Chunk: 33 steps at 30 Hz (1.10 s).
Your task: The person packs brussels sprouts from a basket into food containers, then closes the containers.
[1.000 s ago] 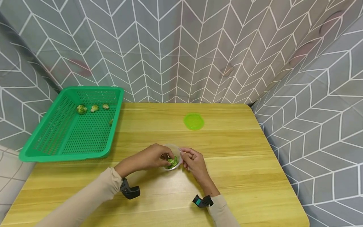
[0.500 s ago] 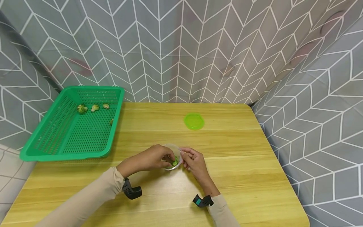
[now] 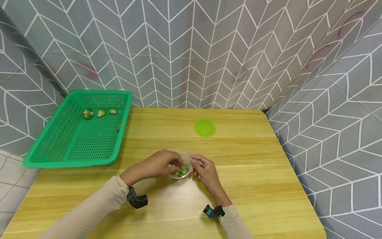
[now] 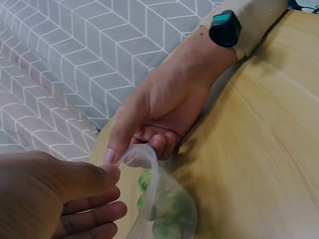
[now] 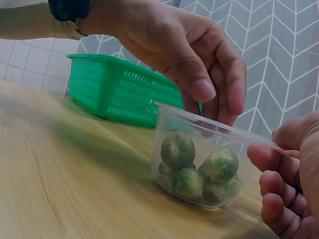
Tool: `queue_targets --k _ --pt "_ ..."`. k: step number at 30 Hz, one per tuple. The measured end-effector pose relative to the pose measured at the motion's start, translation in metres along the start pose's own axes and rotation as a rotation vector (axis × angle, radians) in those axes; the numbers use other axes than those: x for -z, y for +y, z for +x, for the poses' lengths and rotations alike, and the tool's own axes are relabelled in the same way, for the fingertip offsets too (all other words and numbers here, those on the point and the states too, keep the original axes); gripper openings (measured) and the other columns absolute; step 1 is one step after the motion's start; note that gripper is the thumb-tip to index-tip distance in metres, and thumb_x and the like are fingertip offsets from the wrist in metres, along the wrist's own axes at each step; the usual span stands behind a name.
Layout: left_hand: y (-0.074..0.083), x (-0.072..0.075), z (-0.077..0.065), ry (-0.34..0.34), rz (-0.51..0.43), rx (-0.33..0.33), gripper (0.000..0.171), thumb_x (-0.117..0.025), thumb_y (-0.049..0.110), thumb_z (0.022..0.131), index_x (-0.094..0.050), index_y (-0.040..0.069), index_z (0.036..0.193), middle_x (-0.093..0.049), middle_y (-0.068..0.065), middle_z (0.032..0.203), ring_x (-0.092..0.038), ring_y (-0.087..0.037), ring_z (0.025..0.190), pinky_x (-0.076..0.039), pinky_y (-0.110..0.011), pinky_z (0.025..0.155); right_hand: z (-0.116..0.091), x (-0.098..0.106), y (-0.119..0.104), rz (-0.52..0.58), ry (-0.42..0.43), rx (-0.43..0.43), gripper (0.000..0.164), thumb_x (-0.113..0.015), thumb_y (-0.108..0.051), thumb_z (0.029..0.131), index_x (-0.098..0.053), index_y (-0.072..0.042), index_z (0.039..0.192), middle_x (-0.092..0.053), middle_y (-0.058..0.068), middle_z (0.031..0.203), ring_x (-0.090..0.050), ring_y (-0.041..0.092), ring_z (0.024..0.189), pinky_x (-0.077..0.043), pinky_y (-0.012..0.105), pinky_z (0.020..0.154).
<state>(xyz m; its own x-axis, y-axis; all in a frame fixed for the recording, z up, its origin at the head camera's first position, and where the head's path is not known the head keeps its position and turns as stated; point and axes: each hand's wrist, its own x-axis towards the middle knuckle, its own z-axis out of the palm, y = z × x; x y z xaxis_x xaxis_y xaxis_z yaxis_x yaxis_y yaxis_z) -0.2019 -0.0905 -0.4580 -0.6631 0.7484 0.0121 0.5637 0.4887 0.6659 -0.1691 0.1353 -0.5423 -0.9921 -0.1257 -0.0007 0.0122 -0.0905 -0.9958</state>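
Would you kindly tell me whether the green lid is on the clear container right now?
No, the green lid lies apart on the table, while the clear container stands uncovered with Brussels sprouts inside.

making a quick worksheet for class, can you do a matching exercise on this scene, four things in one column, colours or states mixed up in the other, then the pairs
Things:
1. basket
2. lid
3. container
4. right grip

Colours or states:
A. see-through, with sprouts inside
B. pinching the container's edge
C. yellow-green, lying flat on the table
D. green, with perforated sides

Pairs: 1-D, 2-C, 3-A, 4-B
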Motion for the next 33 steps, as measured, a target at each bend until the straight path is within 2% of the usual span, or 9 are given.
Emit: queue_targets --k 6,13,19,21,26,33 --pt "-0.003 0.008 -0.004 0.047 0.0 0.028 0.015 -0.074 0.015 0.094 -0.074 0.009 0.108 -0.074 0.0 0.102 -0.07 -0.011 0.095 -0.058 -0.033 0.086 0.0 -0.001 0.0 -0.006 0.013 -0.012 0.027 -0.068 -0.02 0.099 -0.072 -0.004 0.12 -0.062 0.015 0.069 -0.051 0.012 0.051 -0.041 0.019 0.043" --pt "-0.009 0.019 -0.011 0.115 -0.005 0.019 0.014 -0.072 0.018 0.096 -0.073 0.01 0.108 -0.074 0.005 0.102 -0.069 -0.008 0.095 -0.058 -0.034 0.086 0.0 -0.001 0.0 -0.005 0.02 -0.017 0.024 -0.068 -0.019 0.098 -0.073 -0.007 0.118 -0.062 0.01 0.068 -0.051 0.01 0.051 -0.04 0.019 0.042" --pt "-0.013 0.031 -0.018 0.194 -0.008 0.043 0.014 -0.072 0.017 0.096 -0.075 0.009 0.108 -0.073 0.004 0.103 -0.069 -0.009 0.094 -0.058 -0.035 0.087 0.0 -0.001 0.0 0.005 0.019 -0.007 0.023 -0.068 -0.018 0.098 -0.073 -0.006 0.117 -0.059 0.027 0.072 -0.051 0.01 0.051 -0.04 0.019 0.042" --pt "-0.013 0.036 -0.02 0.22 -0.002 0.058 0.014 -0.072 0.018 0.096 -0.075 0.011 0.108 -0.073 0.005 0.104 -0.069 -0.01 0.095 -0.058 -0.036 0.088 0.0 -0.001 0.0 0.006 0.018 -0.003 0.023 -0.068 -0.018 0.098 -0.073 -0.005 0.117 -0.059 0.029 0.073 -0.051 0.01 0.051 -0.04 0.019 0.041" --pt "-0.015 0.05 -0.028 0.28 0.018 0.094 0.014 -0.072 0.018 0.096 -0.075 0.016 0.109 -0.073 0.005 0.105 -0.069 -0.012 0.096 -0.059 -0.038 0.088 0.0 -0.001 0.0 0.008 0.019 -0.001 0.025 -0.068 -0.018 0.098 -0.072 -0.003 0.118 -0.061 0.019 0.069 -0.051 0.009 0.05 -0.04 0.018 0.041" --pt "-0.021 0.076 -0.038 0.354 -0.049 0.159 0.016 -0.071 0.017 0.097 -0.075 0.015 0.112 -0.074 -0.001 0.109 -0.07 -0.016 0.099 -0.059 -0.04 0.089 0.0 -0.001 0.0 0.005 0.009 0.008 0.029 -0.067 -0.018 0.099 -0.069 0.003 0.12 -0.061 0.008 0.066 -0.051 0.009 0.051 -0.04 0.018 0.041"
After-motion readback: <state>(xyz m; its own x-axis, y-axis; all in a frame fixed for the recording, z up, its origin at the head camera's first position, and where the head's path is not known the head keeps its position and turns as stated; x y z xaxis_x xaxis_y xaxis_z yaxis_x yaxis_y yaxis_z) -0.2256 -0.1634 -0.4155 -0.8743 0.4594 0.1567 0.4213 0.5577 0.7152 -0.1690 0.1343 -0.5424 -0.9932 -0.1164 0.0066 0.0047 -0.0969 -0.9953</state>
